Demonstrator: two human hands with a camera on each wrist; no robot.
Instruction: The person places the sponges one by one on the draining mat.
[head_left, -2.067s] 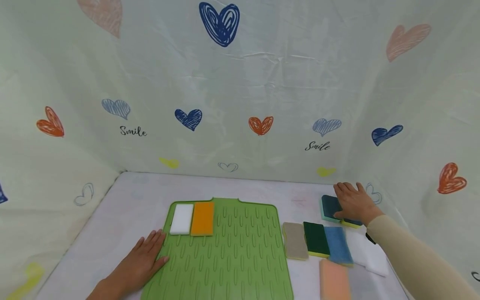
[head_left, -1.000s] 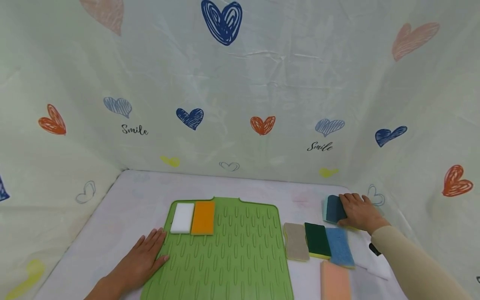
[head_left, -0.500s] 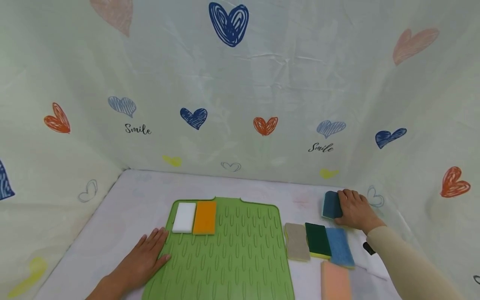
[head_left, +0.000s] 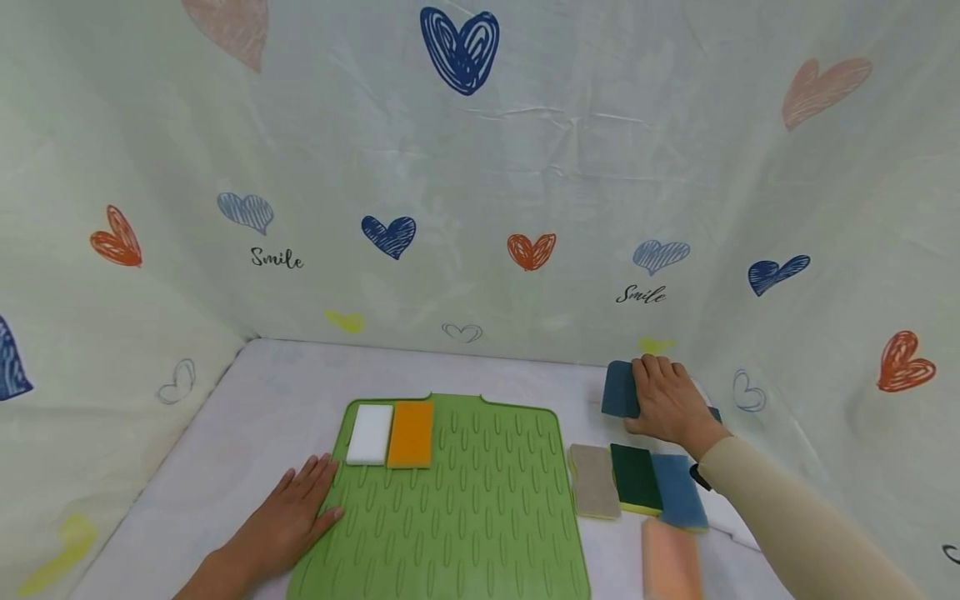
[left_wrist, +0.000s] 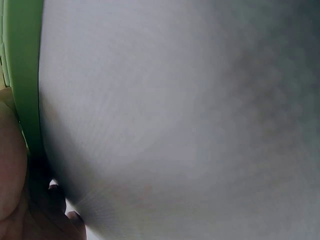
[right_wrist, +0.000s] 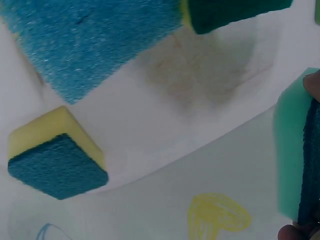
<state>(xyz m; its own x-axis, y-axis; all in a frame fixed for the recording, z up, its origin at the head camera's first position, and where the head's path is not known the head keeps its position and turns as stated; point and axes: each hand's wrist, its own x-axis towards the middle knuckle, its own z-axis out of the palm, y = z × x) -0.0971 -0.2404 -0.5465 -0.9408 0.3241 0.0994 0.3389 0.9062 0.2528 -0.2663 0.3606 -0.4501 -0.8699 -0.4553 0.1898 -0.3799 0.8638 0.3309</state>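
Note:
My right hand (head_left: 660, 393) grips a teal sponge with a dark blue scrub face (head_left: 618, 390), holding it on edge just above the table at the back right. In the right wrist view the same teal sponge (right_wrist: 292, 150) shows at the right edge, with a fingertip (right_wrist: 314, 85) on it. My left hand (head_left: 296, 504) lies flat, fingers straight, on the left edge of the green ribbed mat (head_left: 465, 508). A white sponge (head_left: 370, 434) and an orange sponge (head_left: 410, 434) lie side by side on the mat's far left corner.
Right of the mat lie a beige sponge (head_left: 594, 482), a dark green one (head_left: 635, 478), a blue one (head_left: 678, 492) and a peach one (head_left: 667, 560). A yellow sponge with a blue face (right_wrist: 55, 160) lies by the heart-printed backdrop (head_left: 480, 208), which closes three sides.
My right hand has taken the teal sponge off the table at the far right, tipped it on edge and carried it leftward. The yellow-and-blue sponge stayed behind. My left hand has not moved.

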